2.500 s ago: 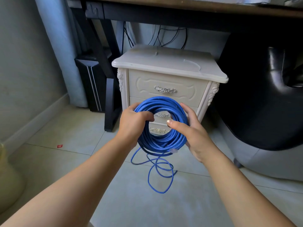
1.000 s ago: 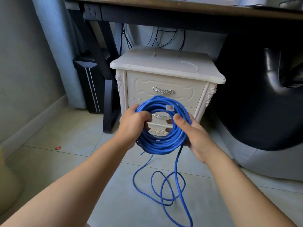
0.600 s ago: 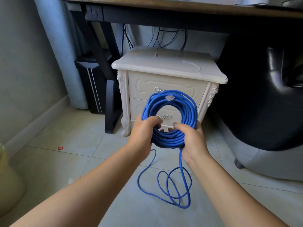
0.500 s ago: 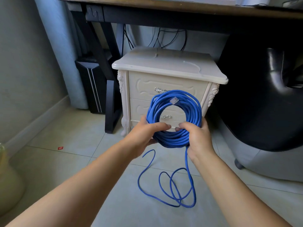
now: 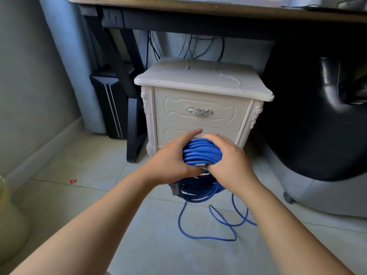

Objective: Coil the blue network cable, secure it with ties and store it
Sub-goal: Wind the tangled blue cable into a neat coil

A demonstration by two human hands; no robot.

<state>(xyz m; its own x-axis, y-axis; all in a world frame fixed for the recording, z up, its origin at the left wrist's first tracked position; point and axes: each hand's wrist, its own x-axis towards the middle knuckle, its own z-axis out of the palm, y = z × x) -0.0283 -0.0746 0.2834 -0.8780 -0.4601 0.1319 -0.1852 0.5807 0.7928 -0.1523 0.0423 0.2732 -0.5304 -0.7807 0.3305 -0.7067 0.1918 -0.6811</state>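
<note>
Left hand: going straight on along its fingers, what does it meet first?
Probably the lower drawer front of the white nightstand, just beyond the left hand gripping the blue cable coil; depth between them is unclear.

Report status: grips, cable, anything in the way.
Left grip and right grip both clutch the coiled blue network cable. Its loose tail lies on tiled floor. No ties visible.

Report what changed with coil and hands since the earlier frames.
The blue cable coil, upright above the hands before, has tipped over and now hangs below them. The left hand and right hand still grip it on either side. Its loose tail stays on the floor.
</note>
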